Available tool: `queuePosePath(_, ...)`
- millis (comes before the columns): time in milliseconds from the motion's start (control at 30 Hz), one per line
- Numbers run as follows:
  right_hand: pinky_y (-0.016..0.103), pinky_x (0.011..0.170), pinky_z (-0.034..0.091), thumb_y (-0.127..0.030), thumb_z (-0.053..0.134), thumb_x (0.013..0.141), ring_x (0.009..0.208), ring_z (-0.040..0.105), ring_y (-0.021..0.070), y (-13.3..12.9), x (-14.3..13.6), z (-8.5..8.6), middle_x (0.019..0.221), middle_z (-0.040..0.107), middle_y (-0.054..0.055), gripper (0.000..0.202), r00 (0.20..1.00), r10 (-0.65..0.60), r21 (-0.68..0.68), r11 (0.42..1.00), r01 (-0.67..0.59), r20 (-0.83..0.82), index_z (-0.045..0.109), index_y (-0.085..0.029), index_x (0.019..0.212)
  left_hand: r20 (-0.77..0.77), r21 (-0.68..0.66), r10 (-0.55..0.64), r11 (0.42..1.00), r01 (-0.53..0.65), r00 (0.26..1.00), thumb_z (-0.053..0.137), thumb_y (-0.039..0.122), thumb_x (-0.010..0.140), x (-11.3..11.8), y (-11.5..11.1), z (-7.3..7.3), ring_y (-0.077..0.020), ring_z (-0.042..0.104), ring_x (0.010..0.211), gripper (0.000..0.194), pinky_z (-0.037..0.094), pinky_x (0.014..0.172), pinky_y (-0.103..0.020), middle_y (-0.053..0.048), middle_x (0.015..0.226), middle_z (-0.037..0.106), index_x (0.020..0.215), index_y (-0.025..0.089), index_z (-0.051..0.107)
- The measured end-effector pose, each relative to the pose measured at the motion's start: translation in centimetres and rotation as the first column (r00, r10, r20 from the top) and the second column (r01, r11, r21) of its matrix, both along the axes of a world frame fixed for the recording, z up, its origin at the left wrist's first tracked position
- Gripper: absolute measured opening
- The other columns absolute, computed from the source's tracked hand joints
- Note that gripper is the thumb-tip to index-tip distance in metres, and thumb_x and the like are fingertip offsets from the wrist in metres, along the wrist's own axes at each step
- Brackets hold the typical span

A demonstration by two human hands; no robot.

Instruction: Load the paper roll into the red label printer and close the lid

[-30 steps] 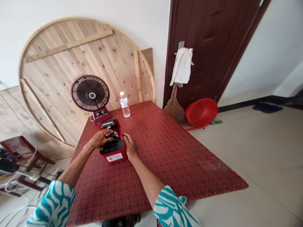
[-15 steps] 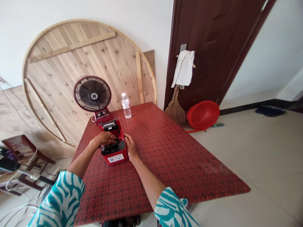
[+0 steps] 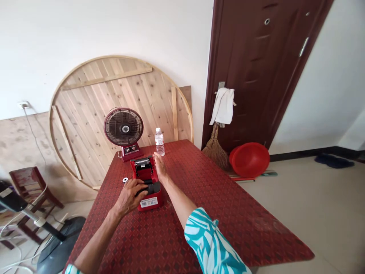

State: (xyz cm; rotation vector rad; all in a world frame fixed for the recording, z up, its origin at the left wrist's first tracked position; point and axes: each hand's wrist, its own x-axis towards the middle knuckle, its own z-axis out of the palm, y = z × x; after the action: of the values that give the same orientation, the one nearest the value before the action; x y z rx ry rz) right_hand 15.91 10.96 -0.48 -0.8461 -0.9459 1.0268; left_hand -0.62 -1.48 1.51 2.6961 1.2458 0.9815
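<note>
Take the clock face as centred on the one red label printer (image 3: 146, 174), with twelve pointing away from the person. The printer stands towards the far left of the single red patterned table (image 3: 205, 213); on it, besides the printer, are one desk fan (image 3: 124, 127) at eleven o'clock and one water bottle (image 3: 160, 143) at one.

Two bare hands are at work. The left hand (image 3: 132, 194) comes in from eight o'clock, palm down, fingers bent over the printer's black front part; whether they grip anything I cannot tell. The right hand (image 3: 160, 167) lies at two o'clock, straight and loosely extended along the printer's side, clasping nothing, its fingertips pointing towards twelve.

One small roll (image 3: 125, 180) shows its white, dark-cored end at nine o'clock, just beside the left hand; whether it is held is unclear.

The printer's lid is raised, showing one silvery roller (image 3: 142, 164) inside and a red bay below. One white label (image 3: 149, 203) with a code square is on its six o'clock face.
</note>
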Motion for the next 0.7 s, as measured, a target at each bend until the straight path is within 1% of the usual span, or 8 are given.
queuePosePath(67,0.043,0.106,0.042,-0.057,0.052,0.082,0.117,0.058,0.0241,-0.2,0.1,1.3,0.119,0.068,0.004,0.047,0.998,0.004,0.063,0.998,-0.008,0.062,0.065,-0.025,0.114,-0.045,0.091,0.058,0.994,-0.054,0.997,0.054,0.04,0.093,0.0,-0.3,-0.2,-0.0261,0.06,0.1,0.03,0.049,0.089,-0.044,-0.012,0.111,0.067,0.106,0.023,0.074)
queuePosePath(100,0.043,0.107,0.041,-0.058,0.051,0.083,0.116,0.058,0.024,-0.7,0.3,1.5,0.116,0.069,0.004,0.047,0.996,0.001,0.09,0.996,-0.009,0.089,0.066,-0.025,0.112,-0.054,0.137,0.084,0.988,-0.076,0.995,0.054,0.039,0.092,0.0,-0.5,-0.3,-0.0276,0.058,0.105,0.028,0.048,0.091,-0.046,-0.013,0.114,0.065,0.105,0.024,0.074)
queuePosePath(200,0.043,0.11,0.038,-0.06,0.045,0.086,0.12,0.056,0.0239,-3.5,1.1,0.1,0.115,0.069,0.004,0.045,0.986,-0.012,0.164,0.986,-0.016,0.169,0.07,-0.025,0.099,-0.014,0.26,0.137,0.957,-0.128,0.991,0.057,0.034,0.091,0.0,-1.2,-0.8,-0.0326,0.044,0.127,0.022,0.04,0.102,-0.052,-0.012,0.131,0.057,0.101,0.025,0.075)
queuePosePath(267,0.042,0.113,0.034,-0.06,0.042,0.089,0.127,0.051,0.0239,-5.7,1.8,-1.4,0.128,0.064,0.004,0.046,0.976,-0.027,0.213,0.977,-0.02,0.215,0.072,-0.025,0.091,0.055,0.297,0.149,0.942,-0.158,0.987,0.058,0.033,0.09,-0.1,-1.5,-1.5,-0.0338,0.036,0.135,0.02,0.035,0.107,-0.054,-0.011,0.138,0.051,0.095,0.024,0.075)
queuePosePath(333,0.042,0.114,0.033,-0.061,0.043,0.089,0.126,0.052,0.0236,-7.6,2.2,-2.8,0.13,0.063,0.004,0.046,0.972,-0.025,0.244,0.969,-0.033,0.234,0.072,-0.026,0.093,0.16,0.273,0.17,0.939,-0.209,0.972,0.056,0.035,0.091,-0.3,-1.5,-2.3,-0.0324,0.037,0.135,0.021,0.035,0.108,-0.053,-0.012,0.139,0.05,0.096,0.022,0.072)
queuePosePath(433,0.042,0.114,0.033,-0.06,0.042,0.091,0.126,0.054,0.0236,-9.0,2.2,-4.0,0.129,0.064,0.005,0.045,0.968,-0.026,0.296,0.954,-0.051,0.251,0.07,-0.027,0.102,0.3,0.164,0.232,0.943,-0.29,0.925,0.045,0.037,0.096,-0.9,-1.1,-3.5,-0.0279,0.047,0.126,0.031,0.041,0.104,-0.049,-0.014,0.134,0.054,0.113,0.02,0.064)
queuePosePath(533,0.043,0.115,0.031,-0.058,0.038,0.093,0.127,0.053,0.0235,-9.0,2.0,-4.5,0.13,0.063,0.005,0.046,0.959,-0.069,0.316,0.948,-0.022,0.273,0.069,-0.027,0.106,0.298,0.094,0.255,0.951,-0.295,0.92,0.036,0.04,0.098,-1.5,-0.6,-4.4,-0.026,0.053,0.119,0.038,0.042,0.102,-0.047,-0.014,0.126,0.06,0.121,0.019,0.059)
queuePosePath(700,0.043,0.115,0.031,-0.057,0.039,0.093,0.126,0.054,0.0239,-9.0,2.1,-4.7,0.123,0.068,0.005,0.045,0.957,-0.064,0.315,0.949,-0.029,0.282,0.069,-0.028,0.107,0.252,0.057,0.273,0.953,-0.296,0.928,0.034,0.042,0.098,-1.8,-0.3,-5.0,-0.0257,0.054,0.119,0.041,0.039,0.103,-0.046,-0.012,0.123,0.063,0.113,0.02,0.064)
